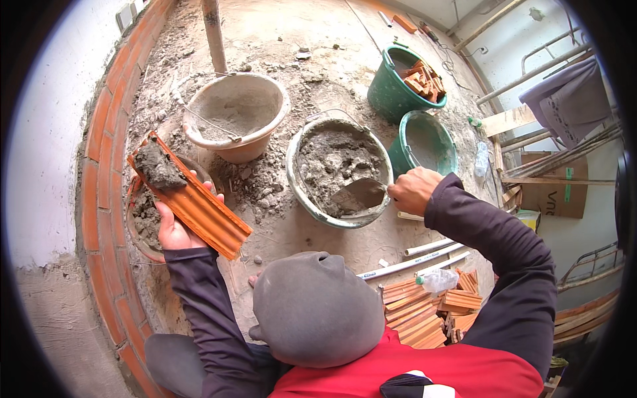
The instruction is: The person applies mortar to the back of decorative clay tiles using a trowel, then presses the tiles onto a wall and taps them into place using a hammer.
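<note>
An orange ribbed clay brick [211, 215] lies tilted in my left hand [174, 231], its fingers wrapped around its underside and edge. A lump of wet grey mortar [158, 166] sits on the brick's far end. My right hand [415, 191] is closed on the handle of a trowel [361, 196], whose blade rests in the mortar inside a round bucket [297, 192]. Most of the trowel's handle is hidden by my fingers. Below the brick, partly covered by it and my left hand, stands another mortar container [137, 229].
Beyond stand a pale bucket [255, 149], a green bucket [383, 93] holding brick pieces, and a smaller green bucket [443, 129]. A low brick course [99, 219] runs along the left wall. Pipes [424, 257], a plastic bottle [439, 280] and stacked bricks [411, 312] lie by my right arm.
</note>
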`<state>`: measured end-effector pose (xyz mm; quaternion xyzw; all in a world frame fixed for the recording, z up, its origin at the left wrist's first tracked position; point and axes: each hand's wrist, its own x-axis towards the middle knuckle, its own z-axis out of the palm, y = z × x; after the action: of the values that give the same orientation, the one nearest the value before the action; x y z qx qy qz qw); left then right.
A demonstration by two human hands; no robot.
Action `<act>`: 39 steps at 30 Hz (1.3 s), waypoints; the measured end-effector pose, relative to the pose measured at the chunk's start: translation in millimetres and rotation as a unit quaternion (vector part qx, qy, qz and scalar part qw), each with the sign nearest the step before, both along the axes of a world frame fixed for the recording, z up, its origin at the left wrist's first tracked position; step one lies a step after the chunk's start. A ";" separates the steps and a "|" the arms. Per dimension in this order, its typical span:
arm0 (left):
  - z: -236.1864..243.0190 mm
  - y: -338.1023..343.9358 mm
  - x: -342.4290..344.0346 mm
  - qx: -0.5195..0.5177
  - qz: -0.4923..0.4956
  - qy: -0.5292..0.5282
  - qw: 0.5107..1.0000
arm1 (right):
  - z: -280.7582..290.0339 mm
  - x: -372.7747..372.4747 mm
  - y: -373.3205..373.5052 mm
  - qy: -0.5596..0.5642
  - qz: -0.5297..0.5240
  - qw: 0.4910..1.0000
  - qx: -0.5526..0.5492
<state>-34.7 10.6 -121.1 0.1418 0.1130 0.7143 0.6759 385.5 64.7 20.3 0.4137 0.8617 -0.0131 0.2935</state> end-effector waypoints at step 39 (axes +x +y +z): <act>-4.0 -1.5 2.5 0.013 -0.014 -0.001 1.000 | 15.1 -11.4 -21.3 -0.094 0.184 0.968 0.146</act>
<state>-32.3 9.1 -125.2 0.1514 0.1015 0.7066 0.6837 374.1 43.3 35.4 0.2860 0.8840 0.2060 0.3071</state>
